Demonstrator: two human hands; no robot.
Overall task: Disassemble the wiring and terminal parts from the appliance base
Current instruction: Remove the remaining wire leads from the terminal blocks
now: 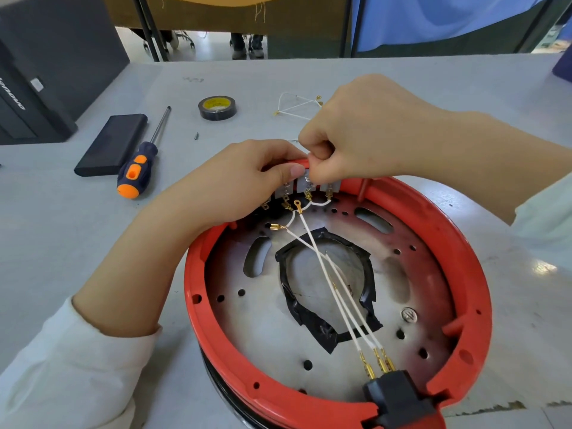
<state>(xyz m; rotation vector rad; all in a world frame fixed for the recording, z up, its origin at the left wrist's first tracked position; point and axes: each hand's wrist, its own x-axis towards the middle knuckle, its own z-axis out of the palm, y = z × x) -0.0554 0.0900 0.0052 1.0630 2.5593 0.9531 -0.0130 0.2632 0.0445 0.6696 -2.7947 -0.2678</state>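
White wires [328,274] remain plugged into the red base [464,258]; one bundle [294,108] lies freed near the desk's far edge. Your right hand [365,131] pinches a terminal [306,182] at the rim; your left hand [244,181] grips the rim beside it.

The person wore a white long-sleeved top; the left sleeve [62,360] bunched in soft folds at the wrist, and the right sleeve [544,212] showed pale at the frame's edge. Both hands were bare, without rings or gloves.
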